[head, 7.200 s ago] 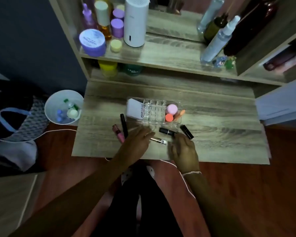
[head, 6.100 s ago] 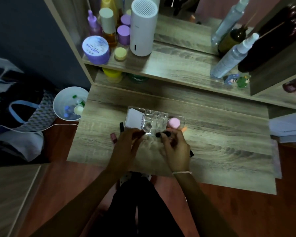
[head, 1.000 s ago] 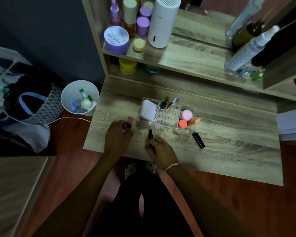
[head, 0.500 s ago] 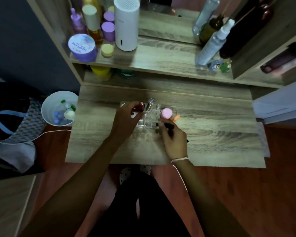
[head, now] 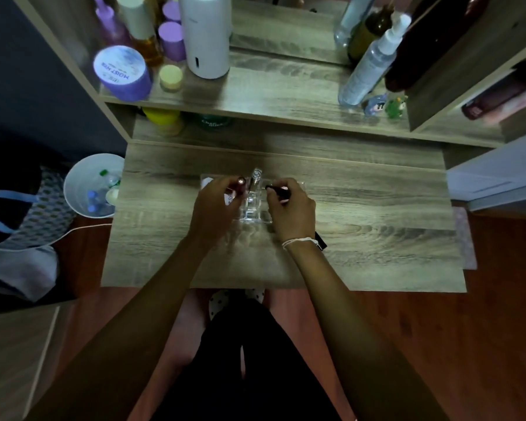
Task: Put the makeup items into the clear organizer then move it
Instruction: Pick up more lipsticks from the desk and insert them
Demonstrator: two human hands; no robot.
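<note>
A: Nearest the person, what lies on the desk [head: 377, 238]?

B: One black tube [head: 322, 240], flat, half hidden behind the right wrist; I judge it waits its turn.

A: And the hands?

B: Both are over the clear organizer [head: 251, 212], mid-desk. The left hand [head: 214, 205] pinches a pinkish tube [head: 239, 185] over its left part. The right hand [head: 292, 208] pinches a slim black stick [head: 278, 190] over its right part, tip toward a slot, likely to drop in.

A: Why held so?

B: Fingertip grips let each piece be aimed into a narrow cell. A silver-capped item [head: 255, 177] already stands upright there.

A: The room beyond?

B: Dim wood-grain desk, a white bin [head: 82, 180] at far left, then a shelf [head: 271, 95] with a purple jar [head: 120, 71] and a white cylinder [head: 207, 34].
</note>
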